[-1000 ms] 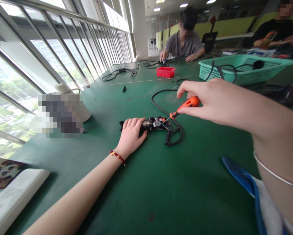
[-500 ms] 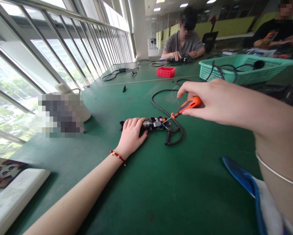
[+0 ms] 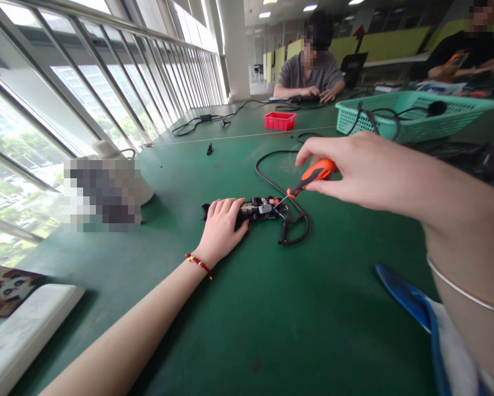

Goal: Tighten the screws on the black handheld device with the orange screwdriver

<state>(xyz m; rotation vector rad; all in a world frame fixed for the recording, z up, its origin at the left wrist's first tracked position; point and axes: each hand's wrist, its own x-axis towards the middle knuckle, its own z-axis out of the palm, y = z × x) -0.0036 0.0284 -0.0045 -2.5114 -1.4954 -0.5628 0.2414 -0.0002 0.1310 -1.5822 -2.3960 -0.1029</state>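
Note:
On the green table (image 3: 247, 308) lies a black, tube-shaped electric device (image 3: 255, 209), its inner parts and coloured wires bare at the right end. My left hand (image 3: 224, 228) is closed over its left part and presses it against the table. In my right hand (image 3: 354, 170) is a screwdriver (image 3: 315, 175) with an orange and dark grey handle, gripped between thumb and fingers. The screwdriver slants down to the left, and its tip meets the bare end of the device near the wires. A black power cord (image 3: 306, 231) runs from that end and loops behind.
A red bin (image 3: 279, 120) and a green basket (image 3: 411, 99) with cords inside stand farther back. A pale jug (image 3: 145, 187), partly blurred, is at left. A blue and white item (image 3: 407, 294) lies at right. Two people (image 3: 308, 71) sit beyond.
My right hand and the screwdriver have shifted very slightly left, the tip staying at the device. My left hand is still. The person opposite has moved their hands.

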